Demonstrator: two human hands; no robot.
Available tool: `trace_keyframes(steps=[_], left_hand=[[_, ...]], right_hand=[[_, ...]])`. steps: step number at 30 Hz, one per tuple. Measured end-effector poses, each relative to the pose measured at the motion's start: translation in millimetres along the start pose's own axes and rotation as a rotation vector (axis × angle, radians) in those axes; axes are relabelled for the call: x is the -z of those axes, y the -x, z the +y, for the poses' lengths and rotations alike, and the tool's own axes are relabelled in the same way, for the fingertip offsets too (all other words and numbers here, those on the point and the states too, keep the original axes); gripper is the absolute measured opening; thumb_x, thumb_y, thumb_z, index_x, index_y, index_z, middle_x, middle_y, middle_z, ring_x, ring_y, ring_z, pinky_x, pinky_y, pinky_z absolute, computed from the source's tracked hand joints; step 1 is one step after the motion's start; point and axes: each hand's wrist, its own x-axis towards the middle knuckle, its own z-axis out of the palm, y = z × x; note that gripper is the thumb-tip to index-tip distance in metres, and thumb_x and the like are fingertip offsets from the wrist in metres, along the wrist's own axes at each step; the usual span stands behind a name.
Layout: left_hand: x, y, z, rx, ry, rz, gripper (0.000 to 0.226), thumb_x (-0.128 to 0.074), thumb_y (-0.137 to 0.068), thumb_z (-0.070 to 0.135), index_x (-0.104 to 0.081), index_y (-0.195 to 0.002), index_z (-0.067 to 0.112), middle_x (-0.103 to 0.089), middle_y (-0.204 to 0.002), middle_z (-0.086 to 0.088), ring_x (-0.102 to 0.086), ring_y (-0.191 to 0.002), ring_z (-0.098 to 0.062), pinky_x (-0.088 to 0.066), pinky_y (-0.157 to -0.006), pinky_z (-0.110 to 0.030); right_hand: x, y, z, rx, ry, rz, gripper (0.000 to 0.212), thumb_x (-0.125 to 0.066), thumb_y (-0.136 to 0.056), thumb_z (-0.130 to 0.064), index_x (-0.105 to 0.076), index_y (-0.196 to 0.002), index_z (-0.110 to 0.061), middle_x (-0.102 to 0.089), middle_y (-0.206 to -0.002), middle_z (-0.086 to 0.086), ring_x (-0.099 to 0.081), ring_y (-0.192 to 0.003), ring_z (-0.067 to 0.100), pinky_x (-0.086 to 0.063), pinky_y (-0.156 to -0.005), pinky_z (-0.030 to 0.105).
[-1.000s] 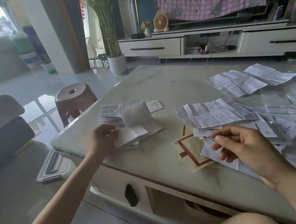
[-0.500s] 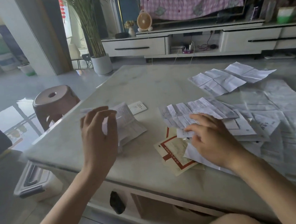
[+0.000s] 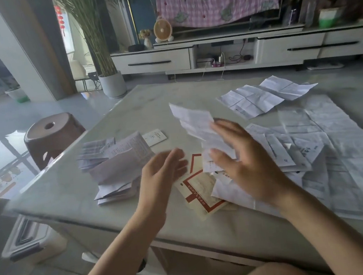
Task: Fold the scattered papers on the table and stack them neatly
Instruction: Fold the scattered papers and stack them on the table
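My right hand (image 3: pixel 247 162) holds a long creased printed sheet (image 3: pixel 193 123) lifted off the table, its free end pointing up and left. Blurred and with its fingers straight, my left hand (image 3: pixel 162 177) hovers just left of it and holds nothing. A loose stack of folded papers (image 3: pixel 117 172) lies to the left of that hand. Beneath both hands lies a beige leaflet with a red border (image 3: pixel 200 193). Unfolded sheets (image 3: pixel 259 98) lie at the far right, and large flat sheets (image 3: pixel 346 157) cover the right side.
A small white card (image 3: pixel 154 137) lies behind the stack. The marble table (image 3: pixel 55 193) ends close to my body. A brown stool (image 3: pixel 52 136) and a plastic box (image 3: pixel 28 240) stand on the floor to the left. A TV cabinet (image 3: pixel 153 62) lines the far wall.
My left hand left the folded stack and swung right toward the middle. My right hand took a printed sheet from the pile and raised it.
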Motion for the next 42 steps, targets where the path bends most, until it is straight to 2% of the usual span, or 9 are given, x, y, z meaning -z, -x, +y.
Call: trace_keyframes(steps=[2, 6, 8, 11, 17, 22, 27, 37, 42], left_hand=[[-9.4, -3.4, 2.2, 0.25, 0.232, -0.136, 0.06, -0.068, -0.076, 0.044, -0.055, -0.115, 0.0, -0.063, -0.113, -0.016, -0.062, -0.105, -0.028, -0.05, -0.092, -0.036], [-20.2, -9.6, 10.7, 0.439, 0.485, -0.377, 0.114, -0.061, -0.059, 0.07, -0.028, -0.141, -0.001, -0.04, -0.139, -0.03, -0.046, -0.126, -0.038, -0.04, -0.105, -0.038], [-28.7, -8.8, 19.6, 0.433, 0.515, -0.45, 0.102, -0.038, -0.076, 0.072, -0.032, -0.138, -0.01, -0.037, -0.138, -0.037, -0.032, -0.133, -0.046, -0.027, -0.112, -0.026], [-36.6, -7.4, 17.3, 0.347, 0.613, -0.457, 0.063, -0.045, -0.083, 0.057, -0.064, -0.117, 0.007, -0.061, -0.122, -0.017, -0.055, -0.118, -0.029, -0.03, -0.111, -0.044], [-35.3, -3.7, 10.7, 0.216, 0.361, -0.246, 0.019, -0.052, -0.091, 0.023, -0.062, -0.103, 0.012, -0.072, -0.086, -0.004, -0.07, -0.078, -0.015, -0.056, -0.069, -0.03], [-30.4, 5.4, 11.3, 0.267, 0.168, -0.389, 0.024, -0.062, -0.078, 0.023, -0.064, -0.099, 0.014, -0.074, -0.087, -0.002, -0.07, -0.082, -0.016, -0.058, -0.074, -0.036], [-32.1, 8.8, 10.8, 0.241, 0.07, -0.474, 0.023, -0.066, -0.074, 0.024, -0.069, -0.094, 0.014, -0.072, -0.093, -0.005, -0.068, -0.089, -0.02, -0.051, -0.088, -0.041], [-25.8, 10.1, 16.0, 0.194, 0.066, -0.404, 0.022, -0.041, -0.094, 0.002, -0.063, -0.093, 0.005, -0.067, -0.064, 0.001, -0.06, -0.049, -0.008, -0.042, -0.04, -0.015], [-22.3, 7.6, 15.5, 0.142, 0.009, -0.355, 0.025, -0.051, -0.08, 0.007, -0.072, -0.079, 0.02, -0.062, -0.074, -0.002, -0.05, -0.065, -0.02, -0.022, -0.055, -0.03]], right_hand=[[11.2, 9.1, -13.0, -0.074, -0.325, 0.067, 0.053, -0.053, -0.08, -0.032, -0.048, -0.133, -0.029, -0.043, -0.133, -0.03, -0.037, -0.12, -0.02, -0.028, -0.099, 0.0], [27.4, 23.3, -23.3, -0.192, -0.902, 0.144, 0.047, -0.062, -0.074, -0.015, -0.059, -0.12, -0.016, -0.07, -0.11, -0.005, -0.063, -0.106, 0.008, -0.05, -0.092, 0.025], [27.0, 25.8, -19.2, -0.331, -1.001, 0.186, 0.041, -0.058, -0.073, -0.014, -0.062, -0.114, -0.009, -0.073, -0.098, 0.002, -0.068, -0.096, 0.015, -0.051, -0.088, 0.032], [18.9, 26.3, -7.4, -0.506, -0.94, 0.218, 0.025, -0.054, -0.084, -0.006, -0.068, -0.104, -0.01, -0.073, -0.095, 0.008, -0.068, -0.094, 0.021, -0.051, -0.086, 0.035], [16.3, 25.5, 5.4, -0.417, -0.265, 0.365, 0.014, -0.061, -0.087, -0.014, -0.066, -0.096, -0.024, -0.067, -0.095, -0.004, -0.06, -0.072, 0.006, -0.045, -0.067, 0.012], [32.8, 22.3, 11.1, -0.495, -0.422, 0.264, 0.032, -0.066, -0.083, -0.024, -0.057, -0.113, -0.019, -0.063, -0.101, -0.001, -0.06, -0.089, 0.009, -0.046, -0.075, 0.02], [36.5, 23.0, 13.5, -0.559, -0.544, 0.126, 0.022, -0.067, -0.081, -0.019, -0.065, -0.1, -0.008, -0.068, -0.09, 0.007, -0.062, -0.081, 0.016, -0.046, -0.07, 0.029], [38.1, 23.1, 13.1, -0.522, -0.538, 0.146, 0.009, -0.061, -0.085, -0.008, -0.065, -0.093, -0.005, -0.07, -0.091, 0.013, -0.065, -0.081, 0.021, -0.05, -0.078, 0.035], [38.1, 22.8, 13.0, -0.519, -0.535, 0.111, 0.018, -0.051, -0.086, 0.004, -0.064, -0.085, -0.008, -0.064, -0.076, 0.006, -0.06, -0.069, 0.016, -0.046, -0.063, 0.027]])
